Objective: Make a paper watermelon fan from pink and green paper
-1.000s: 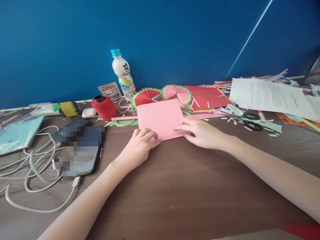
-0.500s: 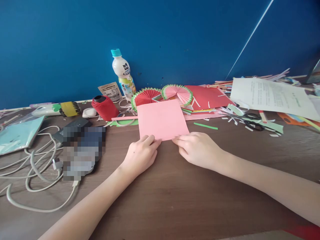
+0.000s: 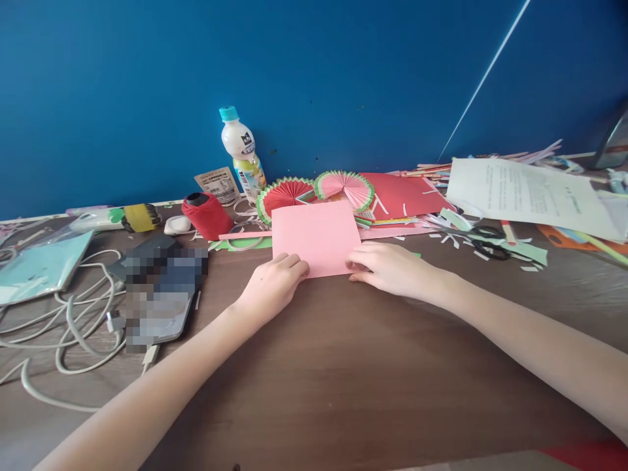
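A pink sheet of paper lies on the brown table, its near edge between my hands. My left hand grips the near left corner, fingers curled and pressed together on it. At the near right corner, my right hand has its thumb and fingers closed around the paper's edge. Just behind the sheet are two pleated paper fans, a red one with a green rim and a pink one with a green rim.
On the left are a phone, looped white cables and a red thread spool. A bottle leans by the blue wall. Black-handled scissors, paper scraps and a printed sheet lie to the right.
My right hand has shifted up along the pink paper's right side, its fingers more curled. The left hand has moved slightly and stays at the left corner. The view has shifted a little.
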